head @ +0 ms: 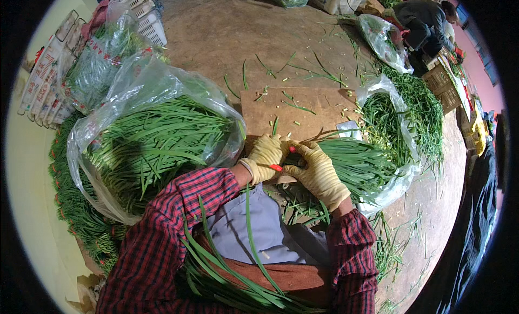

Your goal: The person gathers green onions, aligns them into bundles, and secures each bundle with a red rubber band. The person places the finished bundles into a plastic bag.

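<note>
My left hand (265, 158), in a pale yellow ribbed glove, meets my right hand (318, 170), gloved alike, over the near edge of a wooden board. Between their closed fingers shows a red tie (276, 167); one piece sticks out below and another bit shows at my right fingertips. Whether it runs round any stems is hidden by the gloves. Just right of and beneath my right hand lies a bunch of long flat green leaves, likely garlic chives (357, 158). More loose leaves (239, 285) rest across my lap.
The wooden board (284, 107) carries scraps and a small metallic plate (349, 130). Left stands an open plastic bag (182, 82) of chives, beside tied bunches (77, 188) along the wall. White crates (48, 78) stand behind. Right is a trimmings heap (421, 111); beyond, a person (425, 26) bends over.
</note>
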Tool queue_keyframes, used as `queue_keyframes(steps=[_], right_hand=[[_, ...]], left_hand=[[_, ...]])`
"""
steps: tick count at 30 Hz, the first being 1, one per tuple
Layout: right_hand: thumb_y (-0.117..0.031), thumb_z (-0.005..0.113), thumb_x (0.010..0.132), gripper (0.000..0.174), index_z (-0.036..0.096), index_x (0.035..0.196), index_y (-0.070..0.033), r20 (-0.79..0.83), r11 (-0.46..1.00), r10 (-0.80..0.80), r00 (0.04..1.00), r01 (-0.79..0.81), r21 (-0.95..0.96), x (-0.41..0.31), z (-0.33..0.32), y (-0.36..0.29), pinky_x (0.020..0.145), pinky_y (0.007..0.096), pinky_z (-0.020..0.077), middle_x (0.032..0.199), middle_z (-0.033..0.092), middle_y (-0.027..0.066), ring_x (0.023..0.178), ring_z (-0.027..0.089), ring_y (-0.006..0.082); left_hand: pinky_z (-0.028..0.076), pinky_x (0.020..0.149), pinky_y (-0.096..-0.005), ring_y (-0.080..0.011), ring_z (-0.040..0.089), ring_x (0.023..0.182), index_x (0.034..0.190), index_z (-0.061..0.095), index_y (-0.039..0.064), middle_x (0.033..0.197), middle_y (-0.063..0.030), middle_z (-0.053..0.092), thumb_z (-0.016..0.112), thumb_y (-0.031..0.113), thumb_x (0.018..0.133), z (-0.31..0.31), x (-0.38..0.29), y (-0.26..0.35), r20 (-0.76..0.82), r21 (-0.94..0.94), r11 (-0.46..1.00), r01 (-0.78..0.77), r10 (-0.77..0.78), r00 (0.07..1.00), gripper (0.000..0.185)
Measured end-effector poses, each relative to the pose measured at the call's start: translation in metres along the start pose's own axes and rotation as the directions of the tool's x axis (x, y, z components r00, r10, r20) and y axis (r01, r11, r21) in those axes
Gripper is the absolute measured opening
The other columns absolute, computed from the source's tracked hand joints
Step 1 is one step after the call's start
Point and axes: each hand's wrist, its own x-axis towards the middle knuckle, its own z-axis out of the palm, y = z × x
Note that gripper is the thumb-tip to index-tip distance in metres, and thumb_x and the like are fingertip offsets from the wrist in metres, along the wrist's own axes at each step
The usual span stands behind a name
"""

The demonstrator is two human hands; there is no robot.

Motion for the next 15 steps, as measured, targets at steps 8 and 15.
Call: queue_keyframes(steps=[8,15], right_hand=[[-0.016,0.079,0.079,0.046,0.067,0.122,-0.005,-0.154,0.991,-0.074,0.985,0.056,-0.121,-0.001,0.019,-0.007,0.093,0.0413,0.0529,0.121,0.063,0.0175,0.107,0.064,0.0374],[-0.022,0.071,0.081,0.026,0.075,0.107,-0.017,-0.233,0.783,-0.409,0.882,0.208,-0.586,-0.001,0.033,0.012,0.078,0.0406,0.051,0.098,0.071,0.0024,0.086,0.064,0.0265]], left_hand=[[0.047,0.089,-0.0435,-0.0316,0.063,0.104,0.132,0.06,0.016,0.113,-0.0128,0.066,0.068,0.04,0.079,0.021,-0.002,-0.008,-0.048,-0.067,0.988,0.139,-0.142,0.989,0.058],[0.044,0.093,-0.0443,-0.0307,0.06,0.109,0.137,0.054,0.014,0.118,-0.0124,0.064,0.074,0.044,0.073,-0.014,-0.004,0.011,0.064,-0.167,0.978,0.123,-0.114,0.991,0.073]])
